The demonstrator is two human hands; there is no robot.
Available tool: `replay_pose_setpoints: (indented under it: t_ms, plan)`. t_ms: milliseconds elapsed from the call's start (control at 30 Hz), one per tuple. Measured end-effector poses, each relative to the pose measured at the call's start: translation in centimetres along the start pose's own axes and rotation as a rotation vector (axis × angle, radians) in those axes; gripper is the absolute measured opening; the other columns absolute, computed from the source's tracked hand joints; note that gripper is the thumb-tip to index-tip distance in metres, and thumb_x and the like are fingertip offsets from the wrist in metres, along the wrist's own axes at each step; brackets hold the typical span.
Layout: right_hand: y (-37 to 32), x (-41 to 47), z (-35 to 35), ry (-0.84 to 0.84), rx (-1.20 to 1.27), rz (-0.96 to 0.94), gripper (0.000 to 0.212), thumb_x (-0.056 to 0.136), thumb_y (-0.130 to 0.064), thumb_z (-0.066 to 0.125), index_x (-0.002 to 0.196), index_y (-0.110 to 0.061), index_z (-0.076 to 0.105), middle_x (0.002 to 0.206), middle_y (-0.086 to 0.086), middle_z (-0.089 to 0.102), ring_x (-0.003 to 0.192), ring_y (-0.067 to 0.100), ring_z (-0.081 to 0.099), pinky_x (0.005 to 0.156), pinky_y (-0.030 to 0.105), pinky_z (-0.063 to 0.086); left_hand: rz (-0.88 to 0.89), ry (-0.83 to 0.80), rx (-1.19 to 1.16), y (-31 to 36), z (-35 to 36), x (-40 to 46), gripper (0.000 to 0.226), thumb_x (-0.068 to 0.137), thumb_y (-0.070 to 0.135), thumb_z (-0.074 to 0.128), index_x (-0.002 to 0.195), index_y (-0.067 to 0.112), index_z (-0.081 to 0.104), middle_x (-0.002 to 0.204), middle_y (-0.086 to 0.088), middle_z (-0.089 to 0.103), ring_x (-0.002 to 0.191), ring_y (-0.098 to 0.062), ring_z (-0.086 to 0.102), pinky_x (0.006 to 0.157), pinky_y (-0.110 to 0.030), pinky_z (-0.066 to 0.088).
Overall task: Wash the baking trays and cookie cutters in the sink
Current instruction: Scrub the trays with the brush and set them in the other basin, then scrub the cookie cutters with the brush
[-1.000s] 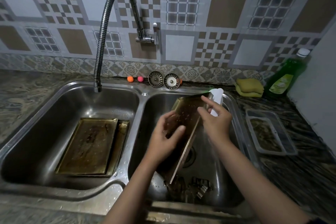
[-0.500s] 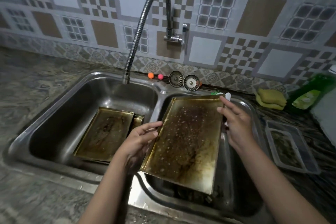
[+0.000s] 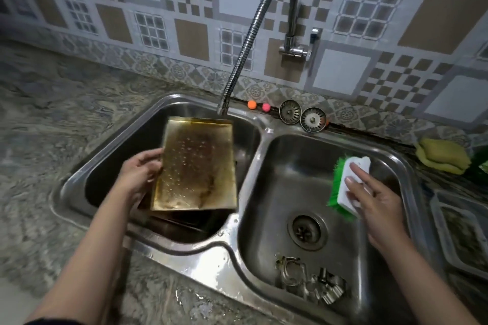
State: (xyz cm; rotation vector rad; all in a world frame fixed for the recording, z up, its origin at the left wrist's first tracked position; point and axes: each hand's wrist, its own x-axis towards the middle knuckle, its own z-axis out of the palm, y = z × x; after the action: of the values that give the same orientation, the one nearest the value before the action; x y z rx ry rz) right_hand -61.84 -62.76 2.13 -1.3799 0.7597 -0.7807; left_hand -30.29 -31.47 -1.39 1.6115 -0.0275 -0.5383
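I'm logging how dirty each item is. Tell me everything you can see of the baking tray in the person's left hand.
The baking tray is a rectangular, gold-toned metal pan with a low raised rim. Its inner face is stained brown and dotted with pale spots or droplets. It is held tilted over the left basin, its far edge just below the faucet spout. The left hand grips its left edge; nothing else visibly touches it.

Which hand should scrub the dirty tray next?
Probably the right hand: it already grips the green-bristled brush over the right basin. The left hand is busy holding the tray in the left basin.
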Motion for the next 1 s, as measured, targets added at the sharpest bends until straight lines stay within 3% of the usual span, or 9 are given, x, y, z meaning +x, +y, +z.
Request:
replay_pose_setpoints:
  t_ms: [67, 167, 267, 400, 500, 633, 767, 867, 1000]
  plan:
    - [0.9, -0.7, -1.0, 0.012, -0.057, 0.017, 0.075, 0.032, -0.072, 0.082, 0.099, -0.042, 0.073, 0.115, -0.001, 0.067, 0.103, 0.012, 0.064, 0.079, 0.016, 0.053, 0.037, 0.087, 0.107, 0.2, -1.5, 1.9, 0.035, 0.090, -0.008, 0.048, 0.100, 0.021, 0.066, 0.090, -0.008, 0.066, 0.074, -0.016, 0.060, 0.060, -0.027, 0.051]
    - [2.3, -1.8, -2.2, 0.032, -0.101, 0.068, 0.059, 0.045, -0.061, 0.082, 0.100, -0.043, 0.072, 0.120, -0.001, 0.065, 0.111, 0.015, 0.061, 0.080, 0.015, 0.053, 0.118, 0.161, 0.352, -0.4, -2.6, 4.8, 0.035, 0.087, -0.009, 0.052, 0.114, 0.009, 0.064, 0.097, -0.015, 0.065, 0.082, -0.019, 0.058, 0.083, -0.033, 0.048]
    - [3.4, -2.6, -3.3, 0.031, -0.154, 0.089, 0.077, 0.038, -0.075, 0.078, 0.107, -0.043, 0.070, 0.121, -0.006, 0.064, 0.113, 0.013, 0.060, 0.079, 0.015, 0.052, 0.081, 0.175, 0.493, -1.5, -1.6, 6.1, 0.034, 0.086, -0.007, 0.056, 0.114, 0.009, 0.065, 0.101, -0.012, 0.063, 0.092, -0.019, 0.056, 0.085, -0.031, 0.045]
    - [4.4, -3.0, -4.3, 0.075, -0.177, 0.104, 0.083, 0.032, -0.080, 0.076, 0.109, -0.049, 0.066, 0.125, -0.009, 0.061, 0.113, 0.013, 0.060, 0.089, 0.028, 0.051, 0.054, 0.140, 0.584, -3.0, -0.1, 6.7, 0.038, 0.083, 0.001, 0.060, 0.116, 0.019, 0.063, 0.117, -0.006, 0.062, 0.109, -0.023, 0.057, 0.097, -0.043, 0.047]
    - [4.3, -3.2, -4.8, 0.151, -0.186, 0.089, 0.087, 0.035, -0.071, 0.082, 0.116, -0.048, 0.061, 0.114, -0.023, 0.063, 0.104, 0.004, 0.062, 0.082, 0.027, 0.057, 0.158, 0.025, 0.673, -3.0, 3.1, 6.1, 0.039, 0.085, 0.003, 0.059, 0.121, 0.018, 0.059, 0.120, -0.001, 0.059, 0.111, -0.020, 0.055, 0.100, -0.036, 0.044]
    - [4.2, -3.0, -4.9, 0.221, -0.297, 0.076, 0.080, 0.062, -0.018, 0.087, 0.134, -0.020, 0.054, 0.126, -0.002, 0.059, 0.104, 0.012, 0.059, 0.088, 0.026, 0.046, 0.424, -0.178, 0.623, -1.3, 11.8, 1.1, 0.033, 0.086, 0.004, 0.061, 0.119, 0.011, 0.061, 0.119, -0.003, 0.061, 0.114, -0.016, 0.054, 0.102, -0.028, 0.039]
    - [4.9, -3.1, -5.5, 0.195, -0.420, 0.042, 0.075, 0.059, -0.017, 0.089, 0.129, -0.014, 0.059, 0.127, -0.001, 0.061, 0.109, 0.010, 0.058, 0.082, 0.014, 0.042, 0.490, -0.552, 0.604, -3.2, 20.1, -5.4, 0.040, 0.083, 0.014, 0.069, 0.121, 0.015, 0.059, 0.123, -0.005, 0.060, 0.113, -0.013, 0.055, 0.102, -0.028, 0.042]
    - [5.1, -3.6, -6.1, 0.195, -0.446, 0.039, 0.074, 0.059, -0.021, 0.090, 0.126, -0.013, 0.061, 0.127, -0.002, 0.062, 0.112, 0.009, 0.058, 0.087, 0.015, 0.041, 0.434, -0.866, 0.926, -7.4, 25.1, -8.9, 0.063, 0.076, 0.022, 0.076, 0.132, 0.010, 0.048, 0.131, -0.010, 0.055, 0.118, -0.021, 0.053, 0.100, -0.028, 0.041]
    - [5.2, -4.5, -7.3, 0.218, -0.459, 0.033, 0.074, 0.058, -0.024, 0.090, 0.126, -0.017, 0.061, 0.128, -0.004, 0.061, 0.113, 0.009, 0.058, 0.091, 0.020, 0.043, 0.359, -1.029, 1.486, -12.5, 27.7, -9.1, 0.083, 0.071, 0.030, 0.079, 0.136, 0.006, 0.033, 0.137, -0.019, 0.043, 0.121, -0.035, 0.049, 0.097, -0.040, 0.045]
